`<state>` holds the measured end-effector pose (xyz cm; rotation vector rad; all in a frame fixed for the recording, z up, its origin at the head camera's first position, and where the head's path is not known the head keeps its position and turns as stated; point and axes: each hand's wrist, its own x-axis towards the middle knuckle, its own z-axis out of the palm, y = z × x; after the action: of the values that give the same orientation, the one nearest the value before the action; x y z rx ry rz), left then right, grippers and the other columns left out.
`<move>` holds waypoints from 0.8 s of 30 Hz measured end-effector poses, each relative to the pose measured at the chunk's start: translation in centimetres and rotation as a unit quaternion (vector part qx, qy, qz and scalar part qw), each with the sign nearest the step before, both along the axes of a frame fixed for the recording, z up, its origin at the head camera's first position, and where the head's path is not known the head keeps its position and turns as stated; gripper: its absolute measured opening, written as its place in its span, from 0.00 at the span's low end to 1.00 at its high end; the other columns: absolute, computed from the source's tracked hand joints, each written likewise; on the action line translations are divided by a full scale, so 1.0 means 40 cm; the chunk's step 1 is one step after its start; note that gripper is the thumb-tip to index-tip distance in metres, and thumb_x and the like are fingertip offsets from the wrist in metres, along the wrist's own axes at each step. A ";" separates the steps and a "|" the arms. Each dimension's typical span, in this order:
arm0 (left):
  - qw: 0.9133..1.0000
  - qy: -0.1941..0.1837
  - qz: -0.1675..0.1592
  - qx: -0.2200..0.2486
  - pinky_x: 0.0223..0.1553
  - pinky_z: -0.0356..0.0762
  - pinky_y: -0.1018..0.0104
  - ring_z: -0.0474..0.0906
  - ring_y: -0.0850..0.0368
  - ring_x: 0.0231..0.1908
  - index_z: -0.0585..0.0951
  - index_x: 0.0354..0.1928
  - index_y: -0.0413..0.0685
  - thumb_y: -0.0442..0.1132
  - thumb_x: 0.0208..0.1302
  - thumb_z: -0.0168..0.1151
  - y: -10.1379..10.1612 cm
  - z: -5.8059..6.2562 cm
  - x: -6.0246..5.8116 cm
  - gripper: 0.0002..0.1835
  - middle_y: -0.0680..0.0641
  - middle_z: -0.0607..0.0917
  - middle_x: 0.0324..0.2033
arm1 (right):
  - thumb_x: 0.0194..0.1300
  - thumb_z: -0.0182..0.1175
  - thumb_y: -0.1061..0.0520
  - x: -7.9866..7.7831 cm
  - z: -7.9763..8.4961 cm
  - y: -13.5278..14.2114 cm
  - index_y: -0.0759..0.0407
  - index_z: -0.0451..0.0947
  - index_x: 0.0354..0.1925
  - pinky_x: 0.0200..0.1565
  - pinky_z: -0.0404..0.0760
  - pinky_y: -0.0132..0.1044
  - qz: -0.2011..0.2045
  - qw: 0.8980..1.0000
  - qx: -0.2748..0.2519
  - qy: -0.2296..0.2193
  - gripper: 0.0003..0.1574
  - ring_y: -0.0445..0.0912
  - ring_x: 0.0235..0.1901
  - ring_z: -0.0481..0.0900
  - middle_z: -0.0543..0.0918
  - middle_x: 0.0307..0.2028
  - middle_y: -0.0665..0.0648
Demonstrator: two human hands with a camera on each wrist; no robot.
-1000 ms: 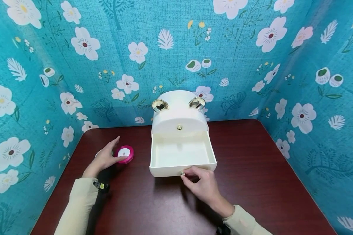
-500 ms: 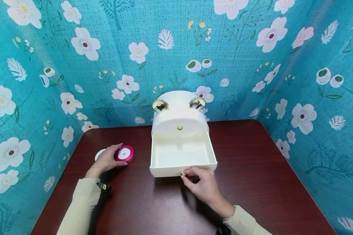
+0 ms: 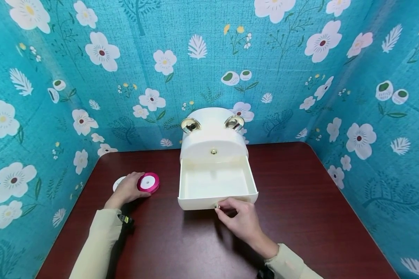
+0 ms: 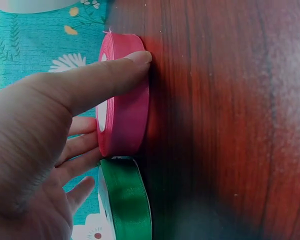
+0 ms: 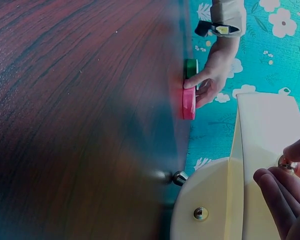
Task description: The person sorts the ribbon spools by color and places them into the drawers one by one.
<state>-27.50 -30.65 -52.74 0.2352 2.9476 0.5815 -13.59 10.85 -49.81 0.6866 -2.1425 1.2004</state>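
At the left of the table, my left hand grips a roll of pink ribbon. In the left wrist view the thumb lies across the pink ribbon's outer face and the fingers reach round behind it. A roll of green ribbon stands right beside the pink one; in the head view the hand partly covers it, leaving its white side in sight. My right hand pinches the small metal knob of a cream drawer. That drawer is pulled out from a white cabinet and holds nothing.
Two shiny gold round pieces stick up from the cabinet's top. A second knob sits on the upper front, above the drawer. Dark red wood forms the tabletop, with blue flowered cloth behind and at both sides.
The left hand has come down and slightly right onto the pink ribbon roll, its fingers closing in on it. My right hand and the drawer have stayed still.
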 end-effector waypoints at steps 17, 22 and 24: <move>0.998 0.043 0.007 0.038 0.53 0.82 0.34 0.71 0.34 0.60 0.72 0.65 0.36 0.48 0.38 0.87 -0.007 0.015 -0.005 0.52 0.33 0.77 0.59 | 0.49 0.77 0.68 -0.002 -0.002 0.003 0.54 0.88 0.34 0.32 0.84 0.24 -0.008 1.000 0.007 0.007 0.14 0.37 0.26 0.88 0.91 0.28 0.46; 0.997 0.053 0.015 0.050 0.52 0.82 0.34 0.70 0.34 0.61 0.70 0.67 0.37 0.47 0.40 0.86 -0.007 0.027 0.007 0.52 0.33 0.76 0.59 | 0.49 0.77 0.67 -0.001 -0.003 0.004 0.54 0.88 0.34 0.32 0.84 0.24 -0.009 1.000 0.010 0.007 0.14 0.37 0.26 0.88 0.91 0.29 0.46; 0.997 0.052 0.019 0.059 0.52 0.82 0.35 0.70 0.34 0.62 0.69 0.68 0.39 0.47 0.40 0.86 -0.006 0.032 0.012 0.52 0.34 0.75 0.60 | 0.49 0.77 0.67 -0.001 -0.003 0.004 0.54 0.88 0.34 0.32 0.84 0.24 -0.010 1.000 0.011 0.007 0.14 0.37 0.26 0.88 0.91 0.29 0.46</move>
<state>-27.02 -30.91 -51.45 0.2292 3.0266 0.7734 -13.63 11.02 -49.93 0.6802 -2.1500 1.1602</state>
